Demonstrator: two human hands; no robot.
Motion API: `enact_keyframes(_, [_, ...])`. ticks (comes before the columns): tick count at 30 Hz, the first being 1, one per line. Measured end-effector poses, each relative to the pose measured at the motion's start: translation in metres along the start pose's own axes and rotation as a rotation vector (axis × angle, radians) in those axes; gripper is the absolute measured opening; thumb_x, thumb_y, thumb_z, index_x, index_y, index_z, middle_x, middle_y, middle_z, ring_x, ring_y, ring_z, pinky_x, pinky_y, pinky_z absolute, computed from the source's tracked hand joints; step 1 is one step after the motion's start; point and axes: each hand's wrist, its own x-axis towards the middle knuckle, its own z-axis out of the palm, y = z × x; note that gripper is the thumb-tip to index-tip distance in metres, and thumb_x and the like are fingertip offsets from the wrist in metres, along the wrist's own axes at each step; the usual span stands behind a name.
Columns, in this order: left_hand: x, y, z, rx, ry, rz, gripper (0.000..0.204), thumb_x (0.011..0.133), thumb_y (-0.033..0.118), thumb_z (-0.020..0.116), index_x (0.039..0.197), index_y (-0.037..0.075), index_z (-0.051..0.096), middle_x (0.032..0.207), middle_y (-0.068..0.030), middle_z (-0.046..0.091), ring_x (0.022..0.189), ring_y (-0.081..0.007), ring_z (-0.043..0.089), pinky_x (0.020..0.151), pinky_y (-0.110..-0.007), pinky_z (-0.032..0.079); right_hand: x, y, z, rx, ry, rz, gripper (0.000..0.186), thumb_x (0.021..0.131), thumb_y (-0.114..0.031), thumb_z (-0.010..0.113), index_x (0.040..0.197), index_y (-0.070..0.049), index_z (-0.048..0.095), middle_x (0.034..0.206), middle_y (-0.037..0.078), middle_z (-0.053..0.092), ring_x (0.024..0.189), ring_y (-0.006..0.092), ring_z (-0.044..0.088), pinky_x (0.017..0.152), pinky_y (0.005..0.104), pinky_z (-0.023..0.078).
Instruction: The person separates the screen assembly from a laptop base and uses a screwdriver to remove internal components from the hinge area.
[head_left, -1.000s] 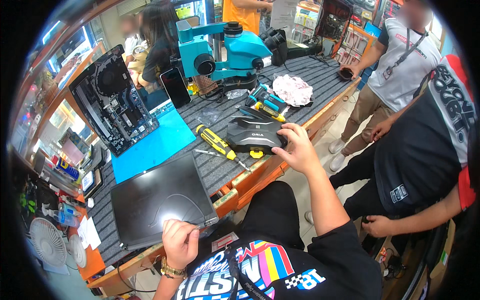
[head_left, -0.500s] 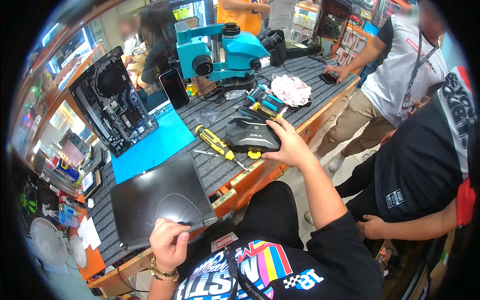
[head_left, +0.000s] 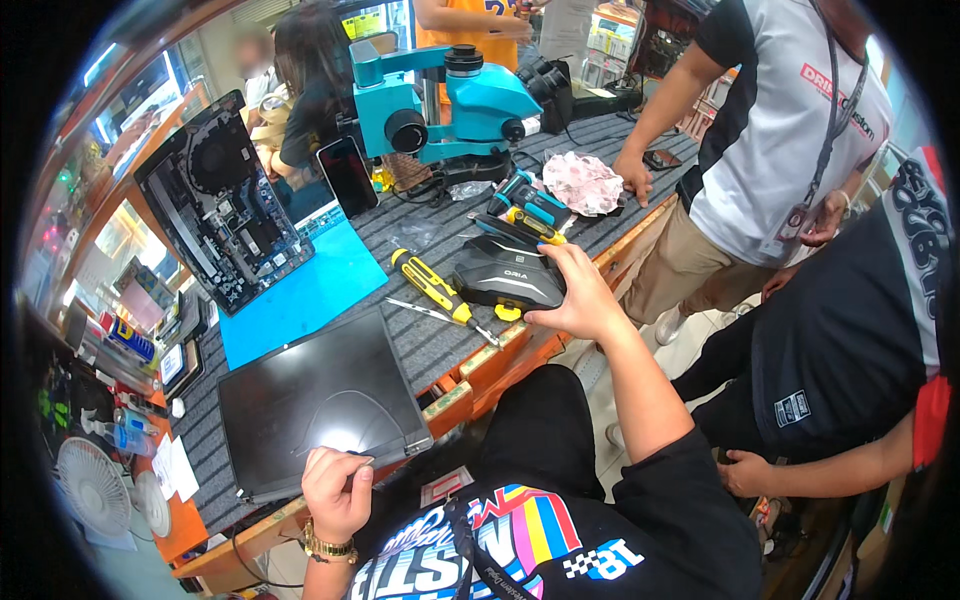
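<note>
At the centre of the frame, a black case (head_left: 505, 272) sits with its lid down, hiding its contents, a yellow latch (head_left: 508, 313) at its near edge; the right hand (head_left: 588, 298) grips its right end. At lower centre-left, the left hand (head_left: 337, 490) curls by a dark screen panel (head_left: 300, 400); whether it pinches something, I cannot tell.

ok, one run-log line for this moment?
left hand: pinching small item, unclear what | right hand: spread around end of black case | beside case: yellow screwdriver | near left hand: dark screen panel
</note>
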Motion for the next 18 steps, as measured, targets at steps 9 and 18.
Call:
enact_keyframes(9, [0.001,0.001,0.002,-0.002,0.002,0.004,0.004,0.091,0.005,0.082,0.093,0.005,0.079,0.084,-0.0101,0.074,0.077,-0.032,0.066,0.076,-0.043,0.05,0.0,0.004,0.0,0.0,0.062,0.013,0.109,0.069,-0.041,0.104,0.162,-0.007,0.059,0.156,0.021,0.056,0.148,0.0443,0.056,0.125,0.053,0.049])
enact_keyframes(18, [0.004,0.001,0.003,-0.017,0.0,0.008,0.004,0.089,0.004,0.082,0.093,0.004,0.08,0.083,-0.0096,0.074,0.076,-0.0317,0.066,0.076,-0.043,0.051,0.008,-0.014,-0.003,-0.206,0.033,-0.01,0.103,0.076,-0.047,0.102,0.161,-0.006,0.061,0.161,0.02,0.057,0.149,0.043,0.056,0.127,0.0537,0.044])
